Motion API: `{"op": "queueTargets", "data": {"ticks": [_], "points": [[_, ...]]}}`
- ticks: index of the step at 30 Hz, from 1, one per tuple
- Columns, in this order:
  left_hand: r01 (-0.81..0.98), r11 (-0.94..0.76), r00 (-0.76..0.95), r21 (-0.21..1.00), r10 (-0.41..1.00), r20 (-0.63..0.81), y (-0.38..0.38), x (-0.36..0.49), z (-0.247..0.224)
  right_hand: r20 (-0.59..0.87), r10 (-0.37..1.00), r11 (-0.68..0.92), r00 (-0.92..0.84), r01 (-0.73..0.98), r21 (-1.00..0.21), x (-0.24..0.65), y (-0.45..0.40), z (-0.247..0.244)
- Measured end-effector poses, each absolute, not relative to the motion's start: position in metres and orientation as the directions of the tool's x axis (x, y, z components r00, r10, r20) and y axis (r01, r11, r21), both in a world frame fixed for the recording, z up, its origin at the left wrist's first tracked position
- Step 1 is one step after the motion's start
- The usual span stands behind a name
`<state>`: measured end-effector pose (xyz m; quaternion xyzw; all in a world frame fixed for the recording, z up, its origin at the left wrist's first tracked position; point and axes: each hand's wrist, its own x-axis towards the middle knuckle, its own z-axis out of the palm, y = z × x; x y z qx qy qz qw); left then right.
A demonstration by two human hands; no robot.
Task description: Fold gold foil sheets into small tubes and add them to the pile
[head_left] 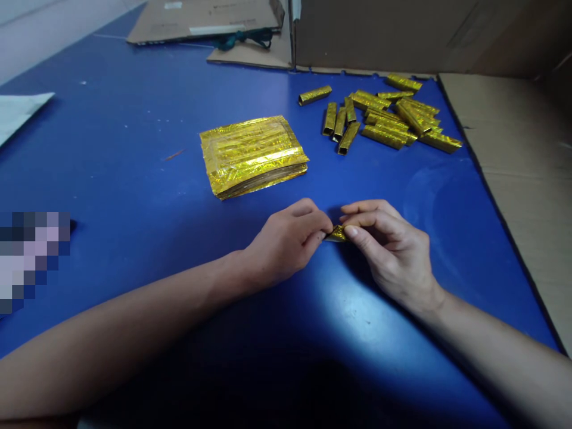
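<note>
Between my two hands, just above the blue table, is a small piece of gold foil paper [336,233], partly covered by my fingers. My left hand [290,239] pinches its left end between thumb and forefinger. The thumb and fingertips of my right hand [395,253] grip the right end. Beyond my left hand lies a stack of flat gold foil sheets [252,152], its layered edge facing me. Farther off to the right, several folded gold foil tubes [384,136] lie in a loose pile, some with open square ends towards me.
The blue table [134,167] runs under everything. Behind the tubes stands a cardboard wall [379,39], and cardboard [504,149] borders the right edge. Flattened cardboard [201,21] with a dark green ribbon [245,39] lies at the back. White paper [20,110] and a pixelated object [31,256] are at the left.
</note>
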<state>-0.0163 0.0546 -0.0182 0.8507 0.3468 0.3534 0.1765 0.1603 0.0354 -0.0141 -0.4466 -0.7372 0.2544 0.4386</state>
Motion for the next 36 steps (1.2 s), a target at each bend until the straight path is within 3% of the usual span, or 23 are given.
{"op": "queueTargets", "data": {"ticks": [20, 28, 36], "points": [[0.48, -0.692, 0.497, 0.54, 0.721, 0.483, 0.0514, -0.0156, -0.0152, 0.434, 0.86, 0.511, -0.27, 0.438, -0.74, 0.1594, 0.0339, -0.0112], [0.518, -0.595, 0.439, 0.614, 0.802, 0.405, 0.0493, -0.014, -0.0131, 0.436, 0.845, 0.534, -0.311, 0.436, -0.724, 0.1578, 0.0314, -0.0111], [0.476, -0.679, 0.494, 0.558, 0.732, 0.469, 0.0505, -0.014, -0.0134, 0.424, 0.842, 0.538, -0.334, 0.475, -0.696, 0.1586, 0.0311, -0.0124]]}}
